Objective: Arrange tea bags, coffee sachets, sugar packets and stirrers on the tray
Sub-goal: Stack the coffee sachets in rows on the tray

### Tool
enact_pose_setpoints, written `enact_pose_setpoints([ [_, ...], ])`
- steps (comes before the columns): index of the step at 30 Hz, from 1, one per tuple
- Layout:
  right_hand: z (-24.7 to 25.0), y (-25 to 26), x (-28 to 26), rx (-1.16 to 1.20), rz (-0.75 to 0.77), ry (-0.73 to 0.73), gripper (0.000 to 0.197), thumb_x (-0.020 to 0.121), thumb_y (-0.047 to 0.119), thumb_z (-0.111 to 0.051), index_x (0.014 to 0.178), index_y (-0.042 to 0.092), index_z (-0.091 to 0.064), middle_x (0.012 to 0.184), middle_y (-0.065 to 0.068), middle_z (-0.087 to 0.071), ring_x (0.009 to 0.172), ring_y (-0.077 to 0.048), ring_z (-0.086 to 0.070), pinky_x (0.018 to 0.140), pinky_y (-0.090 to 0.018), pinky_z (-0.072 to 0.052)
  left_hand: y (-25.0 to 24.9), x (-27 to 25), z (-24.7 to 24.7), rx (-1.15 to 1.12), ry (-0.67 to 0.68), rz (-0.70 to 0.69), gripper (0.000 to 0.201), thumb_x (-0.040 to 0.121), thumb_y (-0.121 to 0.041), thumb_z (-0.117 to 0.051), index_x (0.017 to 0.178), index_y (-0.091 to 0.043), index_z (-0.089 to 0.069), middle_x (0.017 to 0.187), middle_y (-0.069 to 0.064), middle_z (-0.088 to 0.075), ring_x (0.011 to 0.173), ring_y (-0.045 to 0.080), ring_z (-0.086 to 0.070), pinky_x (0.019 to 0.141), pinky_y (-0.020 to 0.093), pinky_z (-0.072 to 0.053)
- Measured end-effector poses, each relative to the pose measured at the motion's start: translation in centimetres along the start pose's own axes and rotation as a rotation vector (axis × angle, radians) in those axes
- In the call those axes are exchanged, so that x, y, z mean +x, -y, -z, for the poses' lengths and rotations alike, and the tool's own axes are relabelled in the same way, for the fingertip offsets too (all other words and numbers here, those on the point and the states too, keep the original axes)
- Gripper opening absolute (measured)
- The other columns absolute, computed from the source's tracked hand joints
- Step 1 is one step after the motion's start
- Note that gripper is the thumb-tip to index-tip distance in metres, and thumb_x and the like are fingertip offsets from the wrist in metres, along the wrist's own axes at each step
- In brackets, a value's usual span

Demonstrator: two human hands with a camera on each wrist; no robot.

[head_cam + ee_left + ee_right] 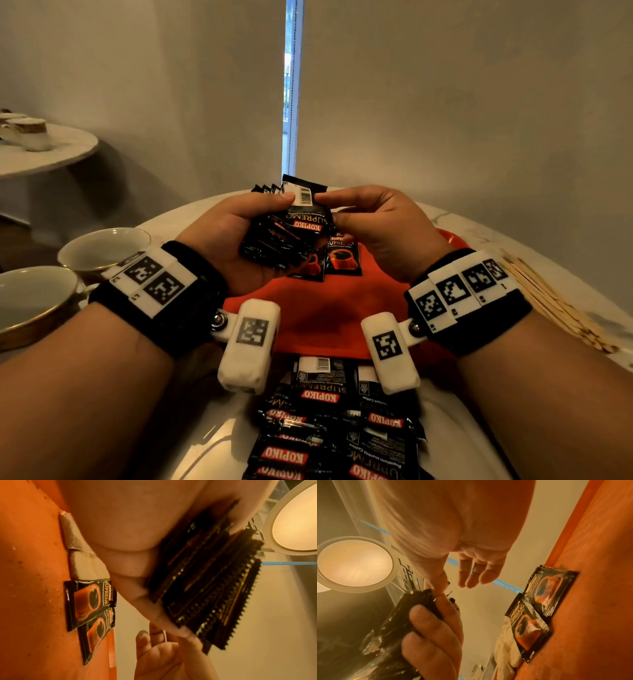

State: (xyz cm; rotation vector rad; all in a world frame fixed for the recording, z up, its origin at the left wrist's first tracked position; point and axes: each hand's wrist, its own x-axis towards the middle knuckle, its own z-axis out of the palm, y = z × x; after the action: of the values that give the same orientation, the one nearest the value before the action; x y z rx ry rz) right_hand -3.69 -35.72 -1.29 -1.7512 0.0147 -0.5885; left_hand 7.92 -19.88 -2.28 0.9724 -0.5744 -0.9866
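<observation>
Above the red tray (318, 315), from the head view, the left hand (236, 236) grips a stack of coffee sachets (284, 240), and the right hand (383, 226) pinches the top sachet (303, 195). Two sachets (329, 260) lie on the tray; stirrers (548, 301) lie on the bench at right. From the left wrist, the fingers (154, 608) curl round the stack. From the right wrist, thumb and forefinger (436, 585) pinch the sachet edge.

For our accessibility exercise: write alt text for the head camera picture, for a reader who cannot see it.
A left hand holds a fanned stack of black coffee sachets above an orange tray, while the right hand pinches the top sachet. Two sachets lie on the tray.
</observation>
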Motion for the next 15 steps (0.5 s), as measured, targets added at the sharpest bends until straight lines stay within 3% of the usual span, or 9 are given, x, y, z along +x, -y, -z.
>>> enact_pose_setpoints([
  [2, 0.01, 0.01, -0.07, 0.005, 0.014, -0.003, 0.026, 0.088, -0.012, -0.059, 0.1, 0.008, -0.072, 0.091, -0.005, -0.073, 0.071, -0.006, -0.07, 0.06, -0.015, -0.05, 0.11, -0.03, -0.06, 0.003, -0.004, 0.006, 0.046, 0.086, -0.025, -0.054, 0.125, -0.003, -0.062, 0.106, 0.016, -0.068, 0.085, 0.026, -0.07, 0.078, 0.034, -0.055],
  [6, 0.05, 0.06, 0.06, -0.033, 0.046, -0.035, 0.031, 0.087, -0.012, -0.06, 0.105, 0.01, -0.071, 0.086, 0.003, -0.072, 0.075, -0.002, -0.069, 0.064, -0.015, -0.051, 0.15, 0.18, -0.18, -0.004, -0.002, 0.002, 0.033, 0.085, -0.026, -0.054, 0.108, -0.006, -0.067, 0.093, 0.013, -0.072, 0.078, 0.024, -0.071, 0.072, 0.03, -0.057],
  [11, 0.14, -0.42, 0.28, -0.033, 0.058, -0.066, 0.024, 0.087, -0.012, -0.062, 0.09, 0.009, -0.073, 0.077, 0.01, -0.074, 0.078, -0.003, -0.07, 0.07, -0.018, -0.052, 0.43, 0.26, -0.32, 0.015, -0.021, 0.017, 0.042, 0.087, -0.031, -0.054, 0.119, -0.006, -0.066, 0.102, 0.013, -0.071, 0.084, 0.023, -0.07, 0.072, 0.031, -0.057],
  [13, 0.23, -0.28, 0.26, 0.013, 0.044, -0.133, 0.016, 0.087, -0.008, -0.065, 0.086, 0.007, -0.07, 0.069, 0.009, -0.072, 0.067, 0.0, -0.068, 0.061, -0.014, -0.051, 0.26, 0.27, -0.4, 0.035, -0.054, 0.027, 0.041, 0.083, -0.034, -0.056, 0.113, -0.007, -0.065, 0.096, 0.011, -0.071, 0.08, 0.022, -0.07, 0.069, 0.03, -0.056],
  [15, 0.83, -0.6, 0.53, 0.069, -0.001, -0.271, 0.01, 0.088, -0.001, -0.068, 0.085, 0.009, -0.068, 0.067, 0.006, -0.073, 0.058, -0.003, -0.067, 0.053, -0.017, -0.05, 0.04, 0.23, -0.38, 0.021, -0.107, 0.051, 0.04, 0.082, -0.036, -0.059, 0.109, -0.006, -0.063, 0.094, 0.011, -0.069, 0.079, 0.021, -0.068, 0.072, 0.033, -0.052],
])
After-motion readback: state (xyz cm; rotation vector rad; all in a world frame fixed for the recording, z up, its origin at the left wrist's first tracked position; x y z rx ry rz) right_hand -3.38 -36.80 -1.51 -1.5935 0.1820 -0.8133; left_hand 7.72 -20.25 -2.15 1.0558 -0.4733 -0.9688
